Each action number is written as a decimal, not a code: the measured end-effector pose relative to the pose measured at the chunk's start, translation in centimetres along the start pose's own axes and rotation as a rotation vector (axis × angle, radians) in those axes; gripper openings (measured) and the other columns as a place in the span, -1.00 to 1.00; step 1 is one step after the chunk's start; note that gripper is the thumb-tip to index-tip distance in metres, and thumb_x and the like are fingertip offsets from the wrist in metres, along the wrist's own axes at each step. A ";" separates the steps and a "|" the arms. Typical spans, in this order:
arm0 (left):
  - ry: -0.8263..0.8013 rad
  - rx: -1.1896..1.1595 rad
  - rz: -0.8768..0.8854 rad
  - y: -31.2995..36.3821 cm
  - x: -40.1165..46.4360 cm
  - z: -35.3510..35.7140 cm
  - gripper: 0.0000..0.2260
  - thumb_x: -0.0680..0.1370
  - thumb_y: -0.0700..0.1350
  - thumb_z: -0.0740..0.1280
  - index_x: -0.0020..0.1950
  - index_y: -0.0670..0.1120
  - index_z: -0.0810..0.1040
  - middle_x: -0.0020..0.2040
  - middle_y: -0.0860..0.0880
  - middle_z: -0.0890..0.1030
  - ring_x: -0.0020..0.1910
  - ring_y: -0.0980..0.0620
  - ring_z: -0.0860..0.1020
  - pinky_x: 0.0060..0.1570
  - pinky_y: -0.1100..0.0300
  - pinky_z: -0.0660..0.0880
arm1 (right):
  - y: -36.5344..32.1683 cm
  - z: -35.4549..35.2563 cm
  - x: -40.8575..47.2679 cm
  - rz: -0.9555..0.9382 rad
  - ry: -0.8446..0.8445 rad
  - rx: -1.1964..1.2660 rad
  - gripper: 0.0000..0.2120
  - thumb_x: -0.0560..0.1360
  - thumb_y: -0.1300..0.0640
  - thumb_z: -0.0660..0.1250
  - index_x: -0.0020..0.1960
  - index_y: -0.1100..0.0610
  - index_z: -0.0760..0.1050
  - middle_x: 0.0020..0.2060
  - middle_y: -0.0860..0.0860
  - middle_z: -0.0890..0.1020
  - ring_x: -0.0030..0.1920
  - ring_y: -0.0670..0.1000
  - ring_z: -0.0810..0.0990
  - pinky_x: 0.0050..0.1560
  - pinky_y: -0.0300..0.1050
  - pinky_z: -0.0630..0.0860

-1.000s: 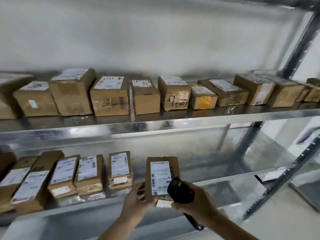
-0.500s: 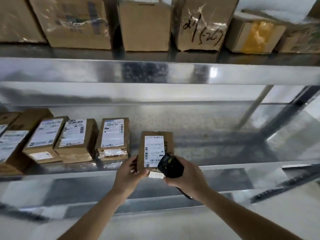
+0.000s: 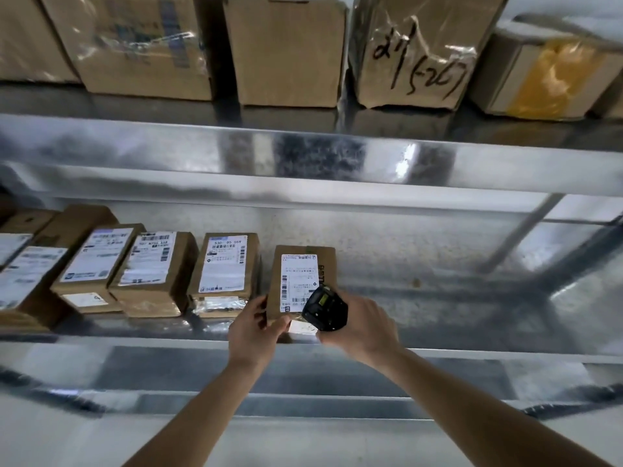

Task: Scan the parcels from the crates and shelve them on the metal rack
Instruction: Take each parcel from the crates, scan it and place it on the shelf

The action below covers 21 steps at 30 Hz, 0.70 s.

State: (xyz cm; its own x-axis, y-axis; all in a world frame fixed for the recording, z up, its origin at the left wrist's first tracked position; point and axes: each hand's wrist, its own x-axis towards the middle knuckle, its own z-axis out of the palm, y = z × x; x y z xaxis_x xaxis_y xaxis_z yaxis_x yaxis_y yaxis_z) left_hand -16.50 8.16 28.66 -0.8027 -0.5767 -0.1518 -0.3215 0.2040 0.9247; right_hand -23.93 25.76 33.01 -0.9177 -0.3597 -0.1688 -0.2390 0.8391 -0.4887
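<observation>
— Galvanised shelving fills the view. Where does the parcel [image 3: 303, 281] sit?

— On the lower shelf [image 3: 438, 298] of the rack, at the right end of a row of boxes [image 3: 155, 274], just beside the nearest one, label up.

— And the hands?

— The left hand [image 3: 258, 326] has its fingers curled around the parcel's near left corner, thumb on top. The right hand [image 3: 362, 326] is wrapped around a black scanner [image 3: 324, 309], whose head hovers over the label's lower right part.

— How do you think it handles?

— Small, stiff cardboard, taped; probably light, one hand should manage. The glossy tape and label may be slick, so I would hold it by the cardboard side edges, not the top face. Nothing suggests it is fragile, though I cannot read the contents.

— Room left?

— Bare shelf stretches to the right. Above, the upper shelf [image 3: 337, 156] carries bigger boxes, one with black handwriting [image 3: 421, 62], one with yellow tape [image 3: 553, 79].

— So the step?

— Scanning in place, I judge, with shelving nearly done.
</observation>
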 end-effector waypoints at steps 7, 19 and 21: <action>0.119 0.100 0.022 0.2 0.4 0.7 -0.70 0.47 -0.08 0.52 0.19 0.03 0.65 -0.03 0.11 0.72 -0.10 0.16 0.65 -0.01 0.24 0.55 | 0.1 0.1 1.6 -0.014 0.014 0.001 -0.41 0.23 -0.15 0.53 0.23 -0.18 0.50 0.00 -0.19 0.70 0.05 -0.03 0.65 -0.08 -0.10 0.50; 0.078 0.073 -0.025 0.0 -0.1 0.2 -0.78 0.46 0.02 0.52 0.08 0.07 0.66 -0.12 0.18 0.71 -0.05 0.16 0.67 0.06 0.10 0.61 | 0.3 -0.2 1.6 0.003 0.019 -0.012 -0.42 0.23 -0.16 0.54 0.23 -0.18 0.52 0.03 -0.20 0.70 0.09 -0.01 0.66 -0.04 -0.07 0.51; 0.061 0.074 -0.044 0.3 -0.4 -0.4 -0.83 0.46 0.03 0.53 -0.03 0.14 0.59 -0.16 0.18 0.67 -0.06 0.13 0.66 0.05 0.07 0.60 | 0.4 -0.3 1.1 0.001 0.042 0.000 -0.42 0.21 -0.16 0.55 0.21 -0.17 0.53 0.00 -0.19 0.71 0.04 -0.02 0.67 -0.06 -0.08 0.57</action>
State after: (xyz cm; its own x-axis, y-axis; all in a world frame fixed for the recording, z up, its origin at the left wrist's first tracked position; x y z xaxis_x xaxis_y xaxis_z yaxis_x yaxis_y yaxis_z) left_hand -16.04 8.12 29.19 -0.7558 -0.6330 -0.1678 -0.3934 0.2341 0.8890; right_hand -25.13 25.79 32.89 -0.9304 -0.3417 -0.1328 -0.2385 0.8393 -0.4887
